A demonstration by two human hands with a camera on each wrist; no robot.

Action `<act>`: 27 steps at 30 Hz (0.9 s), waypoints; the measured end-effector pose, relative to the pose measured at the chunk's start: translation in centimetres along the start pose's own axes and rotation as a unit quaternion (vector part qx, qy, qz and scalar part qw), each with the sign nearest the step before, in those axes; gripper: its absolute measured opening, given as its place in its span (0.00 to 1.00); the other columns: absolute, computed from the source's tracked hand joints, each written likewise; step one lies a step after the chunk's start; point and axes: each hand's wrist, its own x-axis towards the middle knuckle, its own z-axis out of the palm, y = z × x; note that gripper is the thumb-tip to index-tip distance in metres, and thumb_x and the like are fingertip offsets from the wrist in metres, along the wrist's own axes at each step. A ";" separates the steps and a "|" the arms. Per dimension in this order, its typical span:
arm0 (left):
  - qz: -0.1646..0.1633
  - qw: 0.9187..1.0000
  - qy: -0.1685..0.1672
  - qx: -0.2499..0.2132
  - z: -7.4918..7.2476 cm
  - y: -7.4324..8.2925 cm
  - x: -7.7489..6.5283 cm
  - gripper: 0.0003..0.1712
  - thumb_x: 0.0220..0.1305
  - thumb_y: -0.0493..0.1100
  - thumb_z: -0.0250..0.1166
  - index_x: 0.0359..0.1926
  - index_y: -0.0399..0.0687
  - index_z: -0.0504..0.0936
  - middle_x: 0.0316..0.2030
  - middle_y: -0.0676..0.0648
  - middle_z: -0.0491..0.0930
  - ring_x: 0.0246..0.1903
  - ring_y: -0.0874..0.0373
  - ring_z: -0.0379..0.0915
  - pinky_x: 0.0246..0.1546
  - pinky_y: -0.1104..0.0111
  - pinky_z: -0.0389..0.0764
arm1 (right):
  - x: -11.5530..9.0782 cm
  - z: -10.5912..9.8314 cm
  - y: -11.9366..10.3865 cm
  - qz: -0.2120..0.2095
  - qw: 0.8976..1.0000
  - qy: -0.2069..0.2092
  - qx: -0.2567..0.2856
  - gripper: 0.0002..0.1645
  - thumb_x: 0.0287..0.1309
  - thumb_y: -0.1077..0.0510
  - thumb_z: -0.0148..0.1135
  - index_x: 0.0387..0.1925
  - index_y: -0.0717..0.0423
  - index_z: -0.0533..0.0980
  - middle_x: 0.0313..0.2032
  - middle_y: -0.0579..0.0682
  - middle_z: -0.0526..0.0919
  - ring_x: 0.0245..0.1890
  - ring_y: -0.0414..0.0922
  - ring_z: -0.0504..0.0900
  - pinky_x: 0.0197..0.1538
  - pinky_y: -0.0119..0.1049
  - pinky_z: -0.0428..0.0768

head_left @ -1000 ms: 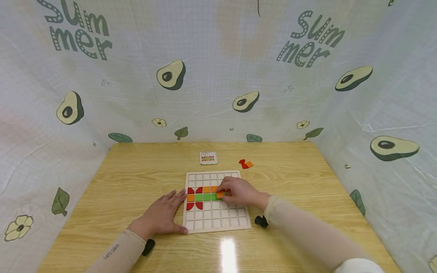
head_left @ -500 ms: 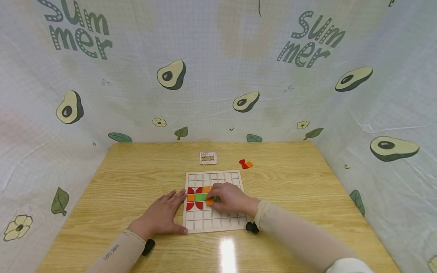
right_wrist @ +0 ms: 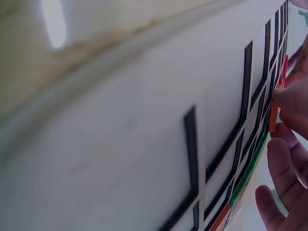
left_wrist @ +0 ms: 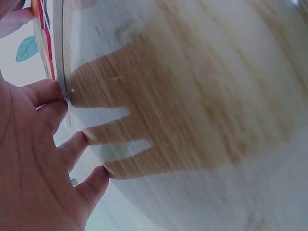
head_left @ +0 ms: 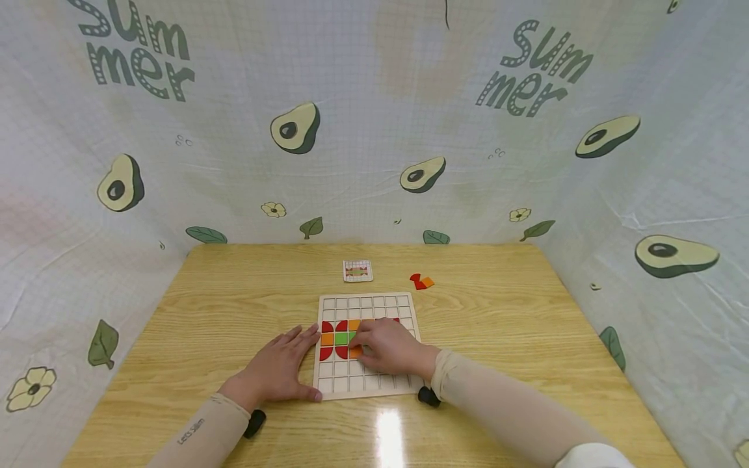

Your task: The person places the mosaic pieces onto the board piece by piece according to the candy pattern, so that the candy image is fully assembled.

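Note:
A pale wooden grid board [head_left: 355,384] lies on the table, bearing red quarter-circle tiles [head_left: 326,353], green square tiles [head_left: 341,338] and orange square tiles [head_left: 354,324]. My right hand [head_left: 389,346] is over its middle, thumb and fingers pinching an orange square tile [right_wrist: 274,115]. In the head view this tile sits just right of a red tile, below the green row, and the hand hides part of the pattern. My left hand [head_left: 275,369] rests with spread fingers on the table, thumb and fingertips at the board's left edge [left_wrist: 59,48].
Behind the board lies a small pattern card [head_left: 357,271] with a printed grid. To its right are loose red tiles [head_left: 417,279] and a loose orange tile [head_left: 428,281]. A patterned cloth [head_left: 363,195] hangs behind and beside the wooden table [head_left: 234,299].
My right hand has carried the orange tile leftward and nearer to me, from the right end of the green row to a spot below it. My left hand stays at the board's edge.

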 end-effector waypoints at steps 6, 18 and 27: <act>0.001 1.000 0.001 -0.002 0.0 0.0 0.0 0.68 0.43 0.82 0.65 0.76 0.45 0.61 0.76 0.49 0.54 0.74 0.42 0.48 0.68 0.43 0.56 | 0.0 -0.1 -0.2 0.004 1.000 -0.002 -0.001 0.13 0.60 0.53 0.68 0.47 0.43 0.86 0.43 0.40 0.81 0.38 0.38 0.79 0.45 0.33 0.78; -0.002 1.000 -0.001 0.000 0.0 0.0 0.0 0.68 0.42 0.82 0.65 0.75 0.45 0.62 0.76 0.50 0.54 0.74 0.42 0.48 0.68 0.43 0.56 | -0.4 -0.5 0.2 -0.001 1.000 0.006 0.019 0.13 0.59 0.54 0.67 0.47 0.43 0.86 0.43 0.38 0.81 0.39 0.37 0.79 0.46 0.34 0.78; 0.003 1.000 0.002 0.000 0.1 0.0 0.1 0.67 0.43 0.81 0.66 0.76 0.45 0.61 0.76 0.49 0.54 0.74 0.42 0.48 0.68 0.43 0.56 | -2.2 -2.8 3.5 0.068 0.996 0.008 0.050 0.15 0.61 0.55 0.67 0.50 0.46 0.85 0.45 0.39 0.81 0.37 0.39 0.77 0.44 0.35 0.77</act>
